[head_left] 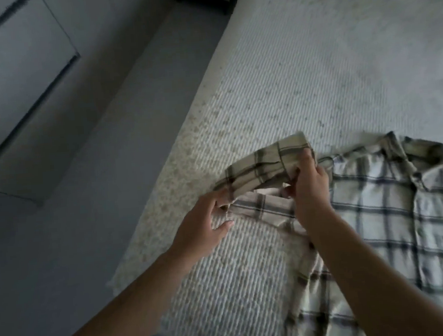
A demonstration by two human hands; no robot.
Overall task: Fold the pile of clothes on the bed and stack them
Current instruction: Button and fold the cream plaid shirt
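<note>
A plaid shirt [393,207] lies spread flat on the bed [287,70], collar toward the far side, near the bed's left edge. Its sleeve [263,170] is lifted and doubled over. The right hand [309,187] grips the sleeve near the shoulder, fingers curled into the cloth. The left hand [206,222] pinches the sleeve's lower end, its other fingers loosely spread. Grey floor [85,205] runs alongside.

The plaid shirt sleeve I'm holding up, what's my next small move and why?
Probably lay the sleeve across the plaid shirt: both the left hand and right hand hold it lifted, while the body lies flat on the bed.
</note>
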